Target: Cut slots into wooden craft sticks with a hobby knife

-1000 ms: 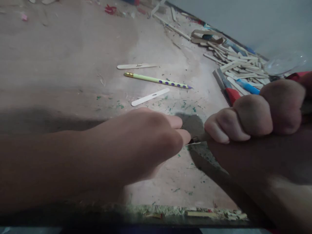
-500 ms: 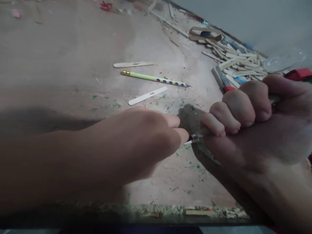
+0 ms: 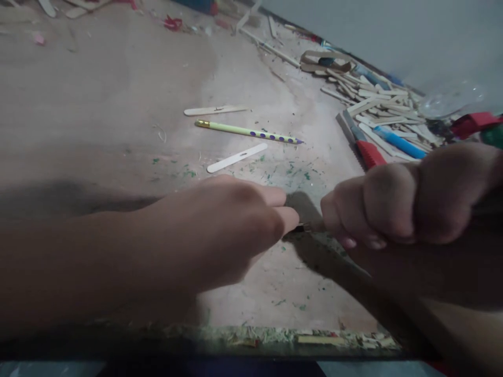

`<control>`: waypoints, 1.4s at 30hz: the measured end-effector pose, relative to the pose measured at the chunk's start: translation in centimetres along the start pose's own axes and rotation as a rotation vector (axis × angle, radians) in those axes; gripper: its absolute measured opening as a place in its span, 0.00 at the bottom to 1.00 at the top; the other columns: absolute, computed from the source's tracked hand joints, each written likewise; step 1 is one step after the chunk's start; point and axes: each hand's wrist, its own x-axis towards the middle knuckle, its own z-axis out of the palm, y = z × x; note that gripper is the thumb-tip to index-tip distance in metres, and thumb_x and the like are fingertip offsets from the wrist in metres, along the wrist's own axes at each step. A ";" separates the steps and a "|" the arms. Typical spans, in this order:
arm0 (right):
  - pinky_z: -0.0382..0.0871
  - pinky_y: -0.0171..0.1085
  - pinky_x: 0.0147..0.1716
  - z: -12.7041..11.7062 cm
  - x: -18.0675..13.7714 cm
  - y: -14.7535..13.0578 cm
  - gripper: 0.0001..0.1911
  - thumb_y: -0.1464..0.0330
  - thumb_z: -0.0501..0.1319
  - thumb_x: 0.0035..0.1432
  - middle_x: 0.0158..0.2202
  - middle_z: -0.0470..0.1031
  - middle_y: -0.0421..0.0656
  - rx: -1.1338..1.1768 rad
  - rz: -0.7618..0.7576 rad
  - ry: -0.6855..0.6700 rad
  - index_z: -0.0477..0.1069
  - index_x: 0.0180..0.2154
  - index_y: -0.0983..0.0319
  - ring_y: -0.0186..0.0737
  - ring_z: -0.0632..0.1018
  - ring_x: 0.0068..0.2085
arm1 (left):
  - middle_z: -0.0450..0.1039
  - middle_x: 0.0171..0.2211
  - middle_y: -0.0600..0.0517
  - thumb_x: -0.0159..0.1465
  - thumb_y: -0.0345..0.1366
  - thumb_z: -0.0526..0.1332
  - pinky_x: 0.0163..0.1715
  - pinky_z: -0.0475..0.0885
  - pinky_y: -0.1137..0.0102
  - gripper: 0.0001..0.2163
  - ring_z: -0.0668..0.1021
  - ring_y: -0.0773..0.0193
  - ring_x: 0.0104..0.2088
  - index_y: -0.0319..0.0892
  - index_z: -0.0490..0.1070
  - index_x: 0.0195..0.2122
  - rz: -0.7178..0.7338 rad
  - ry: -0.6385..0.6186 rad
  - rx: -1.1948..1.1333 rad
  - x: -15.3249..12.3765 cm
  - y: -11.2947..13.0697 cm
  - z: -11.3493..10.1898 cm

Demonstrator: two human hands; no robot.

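Note:
My left hand [image 3: 236, 225] reaches in from the left, fingers pressed together low over the table. Half a second ago a pale craft stick end showed under its fingertips; now the hand mostly hides it. My right hand [image 3: 404, 199] is closed in a fist around a thin cutting tool [image 3: 304, 228] with a pale handle and a dark metal tip. That tip meets the left fingertips, and whether it touches the stick is hidden. Just beyond lie a craft stick with a small slot [image 3: 238, 158], a light green pencil with purple dots [image 3: 251, 132] and a notched craft stick [image 3: 216, 110].
A pile of craft sticks [image 3: 385, 104] lies at the right, with a red-handled metal tool [image 3: 367, 149], a blue pen-like object [image 3: 398, 142] and a clear plastic piece [image 3: 451, 99]. Green and dark shavings dot the wooden table [image 3: 137, 94]. Debris lines its near edge.
My right fist has rolled over, its knuckles now facing up, and the tool tip lies lower against the left fingertips. My left hand has hardly moved. The view has shifted slightly.

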 end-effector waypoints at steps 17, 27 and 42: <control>0.69 0.41 0.17 -2.4 -0.2 0.6 0.05 0.56 0.86 0.75 0.26 0.84 0.38 -0.432 -0.049 -0.015 0.97 0.42 0.44 0.42 0.79 0.22 | 0.79 0.35 0.55 0.72 0.21 0.73 0.29 0.65 0.64 0.13 0.76 0.62 0.29 0.47 0.76 0.38 0.050 0.081 0.122 -0.5 -0.7 1.3; 0.84 0.42 0.22 -4.9 -0.8 4.1 0.04 0.56 0.83 0.76 0.32 0.91 0.41 -0.181 0.014 -0.087 0.99 0.50 0.39 0.47 0.88 0.26 | 0.85 0.39 0.55 0.72 0.19 0.69 0.35 0.73 0.63 0.12 0.84 0.60 0.35 0.47 0.81 0.42 0.071 0.101 -0.005 -1.3 -0.4 0.1; 0.77 0.41 0.21 -3.5 -1.5 2.9 0.05 0.50 0.83 0.76 0.35 0.92 0.42 -0.336 -0.067 0.067 0.98 0.44 0.38 0.47 0.86 0.28 | 0.82 0.36 0.56 0.75 0.20 0.67 0.33 0.71 0.63 0.13 0.81 0.63 0.31 0.47 0.79 0.39 0.064 0.147 0.038 -1.4 -0.4 0.1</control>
